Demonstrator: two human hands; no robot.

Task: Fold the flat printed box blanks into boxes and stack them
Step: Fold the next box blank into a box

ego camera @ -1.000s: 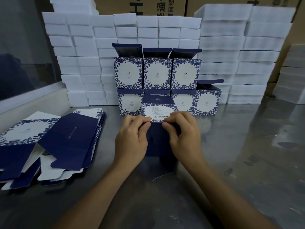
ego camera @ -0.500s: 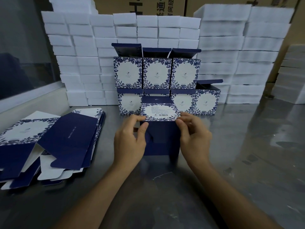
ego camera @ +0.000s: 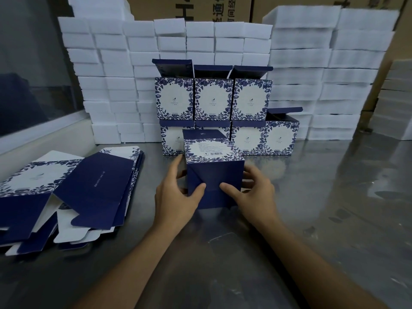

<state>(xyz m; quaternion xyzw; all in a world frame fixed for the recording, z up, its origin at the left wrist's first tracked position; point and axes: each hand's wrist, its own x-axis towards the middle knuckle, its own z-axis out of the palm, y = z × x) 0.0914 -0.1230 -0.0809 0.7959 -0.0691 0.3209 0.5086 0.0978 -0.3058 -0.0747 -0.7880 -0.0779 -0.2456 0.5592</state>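
A folded navy box (ego camera: 214, 175) with a blue floral white panel and barcode on top stands on the steel table (ego camera: 312, 208), its closed navy flaps facing me. My left hand (ego camera: 176, 197) grips its left side, thumb on the near face. My right hand (ego camera: 252, 192) grips the right side, thumb pressing the near face. Behind it stands a two-tier stack of folded boxes (ego camera: 213, 101) with lids open. A pile of flat blanks (ego camera: 66, 192) lies at the left.
Walls of white foam blocks (ego camera: 323, 85) line the back of the table, with brown cartons behind them. A glass partition (ego camera: 33, 74) runs along the left edge. More foam blocks (ego camera: 396, 103) sit at the far right.
Both hands slid from the top flap edge down and apart to the box's sides. The flaps now lie closed flat on the near face.
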